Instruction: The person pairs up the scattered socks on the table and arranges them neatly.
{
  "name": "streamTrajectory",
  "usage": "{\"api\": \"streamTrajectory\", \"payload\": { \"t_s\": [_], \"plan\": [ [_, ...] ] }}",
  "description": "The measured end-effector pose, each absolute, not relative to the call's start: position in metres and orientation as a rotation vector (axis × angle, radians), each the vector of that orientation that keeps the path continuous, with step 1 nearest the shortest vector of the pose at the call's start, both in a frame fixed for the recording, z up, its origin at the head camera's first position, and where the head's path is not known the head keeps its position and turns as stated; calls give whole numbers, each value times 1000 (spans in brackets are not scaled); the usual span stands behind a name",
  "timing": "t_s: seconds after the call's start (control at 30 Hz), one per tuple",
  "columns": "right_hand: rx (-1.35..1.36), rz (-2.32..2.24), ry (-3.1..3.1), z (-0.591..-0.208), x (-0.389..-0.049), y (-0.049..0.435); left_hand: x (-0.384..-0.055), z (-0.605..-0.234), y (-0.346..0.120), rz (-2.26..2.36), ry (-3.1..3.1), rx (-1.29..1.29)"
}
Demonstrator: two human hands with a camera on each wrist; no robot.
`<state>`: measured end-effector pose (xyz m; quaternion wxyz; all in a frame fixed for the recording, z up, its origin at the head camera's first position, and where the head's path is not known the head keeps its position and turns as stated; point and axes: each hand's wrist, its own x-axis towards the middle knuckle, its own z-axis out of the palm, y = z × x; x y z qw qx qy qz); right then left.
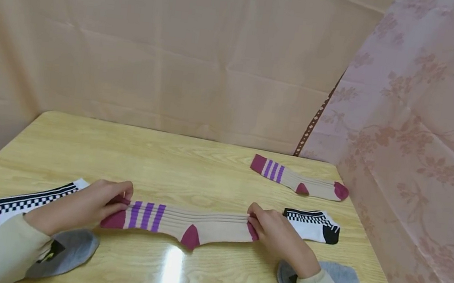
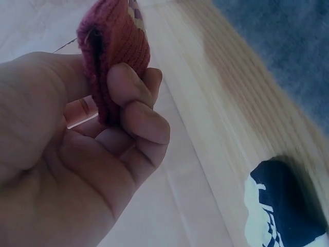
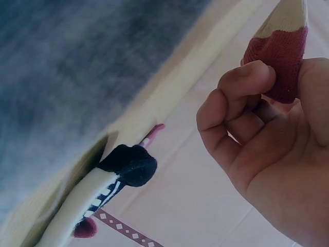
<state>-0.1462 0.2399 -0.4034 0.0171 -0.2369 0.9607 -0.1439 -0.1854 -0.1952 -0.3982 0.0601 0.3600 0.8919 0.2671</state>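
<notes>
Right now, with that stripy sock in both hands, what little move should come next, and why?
I'd probably carry the held sock toward the matching sock at the far right: both have purple stripes and maroon toes. The left hand pinches the held one's cuff, the right hand its toe, so both socks' toes point right.

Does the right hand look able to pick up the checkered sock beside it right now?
Probably not yet: the right hand pinches one end of the nearer striped sock. Once freed, nothing seems to block the nearby checkered sock.
</notes>
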Motion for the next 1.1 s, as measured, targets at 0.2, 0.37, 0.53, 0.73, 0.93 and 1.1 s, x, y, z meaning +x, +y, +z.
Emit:
{"api": "streamTrajectory", "payload": {
  "t_s": [0.2, 0.37, 0.53, 0.73, 0.93, 1.1],
  "plan": [
    [-726, -349, 3006, -409, -147, 236, -185, -403, -193, 808, 2695, 1137],
    [-788, -290, 2988, -414, -144, 226, -180, -411, -195, 800, 2718, 1227],
    [-793, -229, 3019, -416, -139, 226, -181, -416, -186, 826, 2681, 1297],
    [-842, -155, 3026, -420, -138, 228, -180, -421, -177, 759, 2643, 1270],
    [-813, -101, 3023, -421, -138, 228, -177, -424, -175, 688, 2623, 1137],
    [-645, -128, 2973, -410, -134, 228, -173, -421, -178, 615, 2677, 1004]
  ]
}}
